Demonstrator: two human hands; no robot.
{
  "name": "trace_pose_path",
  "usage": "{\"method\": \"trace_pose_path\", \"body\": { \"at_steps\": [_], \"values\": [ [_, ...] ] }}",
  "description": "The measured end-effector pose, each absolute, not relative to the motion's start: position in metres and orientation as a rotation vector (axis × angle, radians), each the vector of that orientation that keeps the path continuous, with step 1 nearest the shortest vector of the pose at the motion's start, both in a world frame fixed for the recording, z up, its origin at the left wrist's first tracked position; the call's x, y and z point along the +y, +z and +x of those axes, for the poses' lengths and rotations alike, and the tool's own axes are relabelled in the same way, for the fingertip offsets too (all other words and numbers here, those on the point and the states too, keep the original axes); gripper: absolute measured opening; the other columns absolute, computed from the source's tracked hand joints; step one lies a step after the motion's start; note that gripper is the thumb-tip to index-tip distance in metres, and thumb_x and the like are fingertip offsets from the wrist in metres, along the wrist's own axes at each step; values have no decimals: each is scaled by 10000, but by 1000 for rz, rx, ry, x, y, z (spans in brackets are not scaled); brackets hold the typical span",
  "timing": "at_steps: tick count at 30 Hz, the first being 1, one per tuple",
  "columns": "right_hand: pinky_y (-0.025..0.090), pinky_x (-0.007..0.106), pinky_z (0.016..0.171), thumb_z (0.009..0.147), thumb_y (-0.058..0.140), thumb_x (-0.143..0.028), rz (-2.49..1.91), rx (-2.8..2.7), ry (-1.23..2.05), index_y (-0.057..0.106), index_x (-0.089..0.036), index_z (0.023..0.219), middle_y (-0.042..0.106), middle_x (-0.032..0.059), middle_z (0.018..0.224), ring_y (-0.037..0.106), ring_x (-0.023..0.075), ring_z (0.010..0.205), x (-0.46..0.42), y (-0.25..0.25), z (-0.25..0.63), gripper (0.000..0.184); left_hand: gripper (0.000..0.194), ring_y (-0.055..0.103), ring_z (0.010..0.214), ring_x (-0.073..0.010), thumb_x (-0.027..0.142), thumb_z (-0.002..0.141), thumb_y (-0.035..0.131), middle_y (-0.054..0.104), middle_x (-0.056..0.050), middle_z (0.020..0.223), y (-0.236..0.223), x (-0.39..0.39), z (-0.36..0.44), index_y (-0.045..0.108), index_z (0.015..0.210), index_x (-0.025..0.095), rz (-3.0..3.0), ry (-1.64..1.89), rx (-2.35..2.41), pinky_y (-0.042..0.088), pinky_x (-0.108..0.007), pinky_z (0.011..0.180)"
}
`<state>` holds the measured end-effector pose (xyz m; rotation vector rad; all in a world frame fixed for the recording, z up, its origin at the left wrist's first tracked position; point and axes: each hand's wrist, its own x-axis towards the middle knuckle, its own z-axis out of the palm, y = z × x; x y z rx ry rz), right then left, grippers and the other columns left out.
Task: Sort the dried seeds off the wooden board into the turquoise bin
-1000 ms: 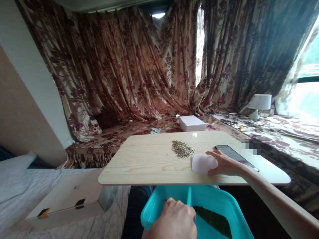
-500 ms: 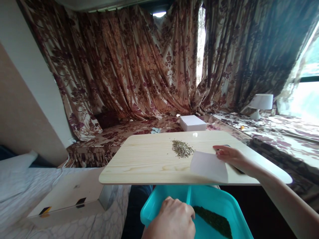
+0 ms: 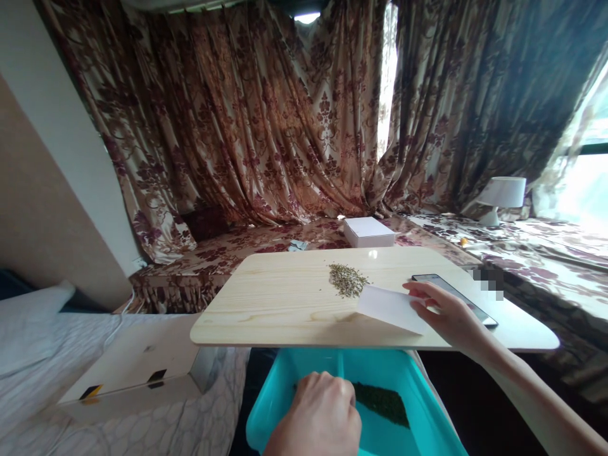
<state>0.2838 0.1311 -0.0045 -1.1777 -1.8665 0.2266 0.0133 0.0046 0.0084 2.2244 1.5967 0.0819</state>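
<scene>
Right hand (image 3: 444, 311) grips paper (image 3: 389, 308) near the surface (image 3: 266, 297)'s front edge, apparently positioning it by the pile (image 3: 348, 280) (left hand (image 3: 319, 408)'s grip: can't tell); next likely needs a low sheet.

The paper (image 3: 387, 309) I hold, right of center, is white; the pile (image 3: 348, 280), green-speckled; the tabletop (image 3: 270, 297), pale wood-grain. Bottom center, my bin (image 3: 264, 411) is turquoise; up top, maroon florals cover brown curtains (image 3: 266, 120).
</scene>
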Motion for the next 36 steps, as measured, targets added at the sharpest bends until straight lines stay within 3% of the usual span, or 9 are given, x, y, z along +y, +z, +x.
{"method": "trace_pose_path", "body": {
  "at_steps": [7, 11, 15, 24, 36],
  "values": [
    [571, 329, 602, 781, 587, -480, -1316, -1810, 293, 717, -223, 887, 760, 50, 751, 721, 248, 686, 131, -26, 288, 306, 349, 582, 989, -281, 183, 861, 337, 669, -110, 978, -6, 10, 7, 679, 930, 185, 2207, 164, 1618, 418, -410, 900],
    [580, 329, 645, 763, 602, -517, -1265, -1585, 299, 688, -204, 908, 760, 64, 765, 729, 245, 717, 151, -34, 289, 356, 354, 577, 990, -279, 192, 864, 339, 669, -104, 968, -7, 9, 9, 686, 933, 195, 2202, 170, 1609, 408, -409, 905],
    [552, 307, 590, 793, 598, -505, -1256, -1595, 179, 688, -206, 931, 733, 44, 707, 691, 207, 636, 164, -36, 288, 341, 359, 569, 1005, -278, 196, 870, 342, 670, -95, 985, -10, 9, 10, 689, 962, 209, 2197, 174, 1604, 396, -411, 920],
    [561, 309, 650, 830, 588, -420, -1274, -1605, 156, 699, -242, 998, 767, 40, 799, 703, 209, 699, 172, -44, 283, 269, 365, 563, 1028, -280, 195, 873, 343, 667, -104, 1021, -12, 10, 8, 689, 991, 195, 2176, 186, 1607, 388, -416, 943],
    [579, 324, 697, 805, 622, -452, -1211, -1565, 252, 698, -229, 984, 765, 47, 815, 718, 218, 739, 166, -39, 283, 295, 382, 574, 1030, -279, 198, 867, 343, 679, -95, 1032, -8, 11, 9, 698, 1006, 210, 2176, 190, 1597, 405, -410, 940]
  ]
}}
